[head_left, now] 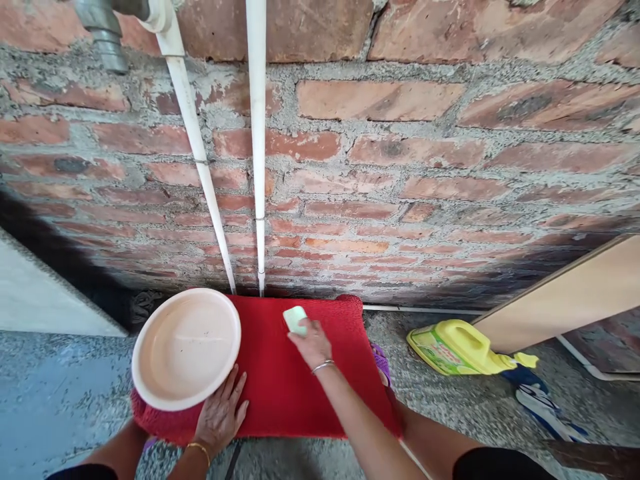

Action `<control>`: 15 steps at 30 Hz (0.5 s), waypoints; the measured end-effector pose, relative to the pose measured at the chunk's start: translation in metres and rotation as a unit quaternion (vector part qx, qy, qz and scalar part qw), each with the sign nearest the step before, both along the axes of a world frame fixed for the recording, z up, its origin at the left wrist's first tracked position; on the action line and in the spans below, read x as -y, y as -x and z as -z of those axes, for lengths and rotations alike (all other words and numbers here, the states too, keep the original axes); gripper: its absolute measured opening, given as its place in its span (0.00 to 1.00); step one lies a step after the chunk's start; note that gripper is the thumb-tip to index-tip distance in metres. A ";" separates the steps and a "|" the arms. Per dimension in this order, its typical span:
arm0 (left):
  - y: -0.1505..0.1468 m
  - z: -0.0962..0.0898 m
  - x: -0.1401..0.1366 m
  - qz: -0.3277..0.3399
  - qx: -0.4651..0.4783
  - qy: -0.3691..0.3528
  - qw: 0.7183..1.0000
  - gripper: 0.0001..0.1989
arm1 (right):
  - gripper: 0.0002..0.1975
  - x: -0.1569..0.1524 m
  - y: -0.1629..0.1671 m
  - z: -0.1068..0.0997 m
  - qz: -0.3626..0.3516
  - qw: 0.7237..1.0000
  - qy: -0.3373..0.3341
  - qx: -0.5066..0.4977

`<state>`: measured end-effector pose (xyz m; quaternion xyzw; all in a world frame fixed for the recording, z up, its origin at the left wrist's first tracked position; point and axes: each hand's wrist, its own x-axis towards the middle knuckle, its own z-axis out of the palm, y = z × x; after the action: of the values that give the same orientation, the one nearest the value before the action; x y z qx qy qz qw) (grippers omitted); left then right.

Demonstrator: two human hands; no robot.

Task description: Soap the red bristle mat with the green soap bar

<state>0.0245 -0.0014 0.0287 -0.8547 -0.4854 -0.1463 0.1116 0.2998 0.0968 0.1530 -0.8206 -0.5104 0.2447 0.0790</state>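
Observation:
A red mat (280,400) is spread out in front of me, its shaggy pile showing along the edges. My right hand (313,345) grips a pale green bar of soap (295,319) against the mat's upper middle. On the mat's left end sits a pale pink plastic basin (187,357) with a few dark specks inside. My left hand (221,415) lies flat on the mat just below the basin's right rim, fingers stretched out and holding nothing.
A yellow jug (453,347) lies on its side on the concrete floor at right, near flip-flops (547,410). White pipes (257,147) run down the brick wall (380,153). A metal tap fitting (105,40) is at upper left. Panels stand at both sides.

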 end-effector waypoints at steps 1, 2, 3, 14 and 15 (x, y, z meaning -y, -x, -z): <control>0.000 0.001 0.000 -0.001 0.001 0.003 1.000 0.29 | 0.17 -0.004 0.028 0.004 -0.041 0.999 -0.005 -0.012; 0.000 0.001 0.000 -0.002 0.003 0.006 1.000 0.30 | 0.17 -0.007 0.053 0.007 -0.078 0.997 -0.009 -0.018; 0.000 0.002 0.000 -0.002 0.005 0.007 1.000 0.30 | 0.17 -0.010 0.075 0.009 -0.111 0.994 -0.013 -0.019; 0.003 0.002 -0.001 0.010 -0.003 -0.010 1.000 0.28 | 0.16 0.004 -0.025 0.015 -0.057 0.997 0.008 0.057; 0.003 0.002 -0.001 0.011 -0.002 -0.014 1.000 0.28 | 0.16 0.013 -0.056 0.013 -0.014 0.998 0.006 0.064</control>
<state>0.0218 -0.0005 0.0265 -0.8586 -0.4739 -0.1524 0.1227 0.3554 0.0843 0.1395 -0.8281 -0.5240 0.1955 0.0376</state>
